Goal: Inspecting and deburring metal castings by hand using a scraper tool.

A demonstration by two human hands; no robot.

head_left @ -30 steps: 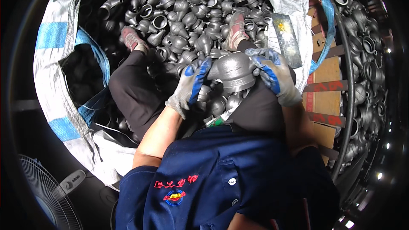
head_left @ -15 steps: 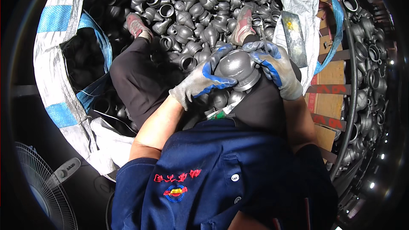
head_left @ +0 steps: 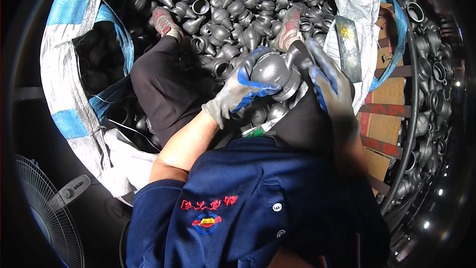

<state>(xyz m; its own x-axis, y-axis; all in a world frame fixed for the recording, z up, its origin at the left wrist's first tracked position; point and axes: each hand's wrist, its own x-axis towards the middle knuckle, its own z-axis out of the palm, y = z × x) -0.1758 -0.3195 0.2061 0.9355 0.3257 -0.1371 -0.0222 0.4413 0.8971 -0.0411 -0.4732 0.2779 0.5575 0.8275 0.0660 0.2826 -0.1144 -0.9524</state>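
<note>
A grey bulb-shaped metal casting (head_left: 271,72) with a ringed rim and a narrow neck is held above my right thigh. My left hand (head_left: 243,85), in a grey knit glove with blue coating, grips it from the left, thumb along the near side and fingers round the far side. Just right of the casting is my right hand (head_left: 329,82), gloved the same way and smeared by motion. Whether its fingers hold anything cannot be made out. A pale strip (head_left: 297,94) shows beside the casting's rim; its kind is unclear.
Many similar castings (head_left: 230,17) fill a large white woven bag (head_left: 59,74) with blue straps around my legs. A flat stained plate (head_left: 349,48) lies on its right side. Beyond stand a slatted crate (head_left: 384,111) and more castings (head_left: 431,94). A fan (head_left: 47,213) is at lower left.
My right hand has come away from the casting's neck to the right and now blurs. My left hand keeps its grip, and the casting has turned, showing its neck. The whole view has shifted slightly.
</note>
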